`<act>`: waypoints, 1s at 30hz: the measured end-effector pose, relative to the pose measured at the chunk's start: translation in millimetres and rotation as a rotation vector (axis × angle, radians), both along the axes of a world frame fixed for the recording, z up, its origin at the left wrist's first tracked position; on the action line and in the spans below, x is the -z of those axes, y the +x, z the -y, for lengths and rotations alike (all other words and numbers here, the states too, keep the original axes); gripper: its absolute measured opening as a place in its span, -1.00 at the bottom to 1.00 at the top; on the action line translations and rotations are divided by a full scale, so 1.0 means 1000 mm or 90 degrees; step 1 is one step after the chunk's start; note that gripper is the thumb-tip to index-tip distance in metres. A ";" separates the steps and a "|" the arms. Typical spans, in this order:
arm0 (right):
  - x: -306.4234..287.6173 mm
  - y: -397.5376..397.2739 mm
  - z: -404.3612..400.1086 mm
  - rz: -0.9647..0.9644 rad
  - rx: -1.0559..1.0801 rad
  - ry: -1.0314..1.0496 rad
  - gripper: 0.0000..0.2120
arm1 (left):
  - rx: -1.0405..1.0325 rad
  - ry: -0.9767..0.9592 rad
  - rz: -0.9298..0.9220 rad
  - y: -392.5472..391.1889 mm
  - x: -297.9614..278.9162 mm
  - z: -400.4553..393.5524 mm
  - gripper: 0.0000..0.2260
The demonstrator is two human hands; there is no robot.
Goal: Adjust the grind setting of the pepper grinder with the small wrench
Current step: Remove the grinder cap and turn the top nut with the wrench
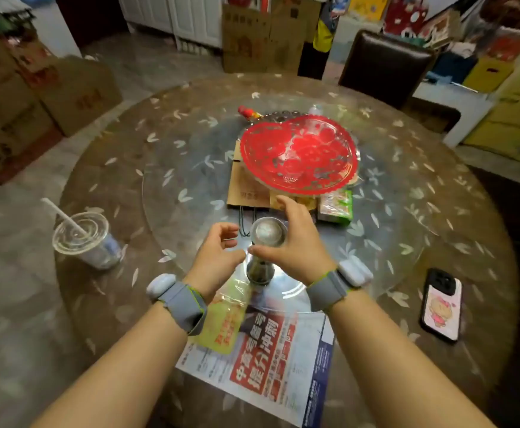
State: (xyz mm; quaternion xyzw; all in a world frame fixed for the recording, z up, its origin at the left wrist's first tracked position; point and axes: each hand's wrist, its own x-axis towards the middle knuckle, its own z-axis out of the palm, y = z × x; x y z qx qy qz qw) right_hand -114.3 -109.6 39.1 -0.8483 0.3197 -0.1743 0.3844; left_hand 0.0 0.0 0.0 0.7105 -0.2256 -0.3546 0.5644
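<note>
The pepper grinder (266, 234) stands upright on the glass turntable (391, 242), its round silver top facing me and its dark glass body below. My right hand (295, 239) curls round the silver top, thumb at the near side and fingers over the far side. My left hand (218, 257) hovers just left of the grinder with fingers loosely curled and holds nothing. I see no small wrench in view.
A red plate (298, 152) sits behind the grinder on cardboard, with green packets (337, 208) beside it. A lidded plastic cup with a straw (85, 239) stands at the left. A phone (442, 305) lies at the right. A newspaper (264, 362) and a yellow packet (221, 322) lie near me.
</note>
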 end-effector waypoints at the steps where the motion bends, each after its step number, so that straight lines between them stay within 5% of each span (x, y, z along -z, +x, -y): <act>1: 0.002 0.001 -0.002 0.019 0.023 0.004 -0.04 | 0.006 0.006 0.014 -0.003 0.002 0.001 -0.60; 20: 0.008 -0.028 -0.040 0.174 0.113 -0.016 -0.32 | 0.088 0.032 0.082 -0.034 0.021 -0.013 -0.34; 30: 0.007 -0.087 -0.071 0.192 0.090 0.144 -0.44 | 0.327 0.076 0.204 -0.068 0.004 -0.034 -0.64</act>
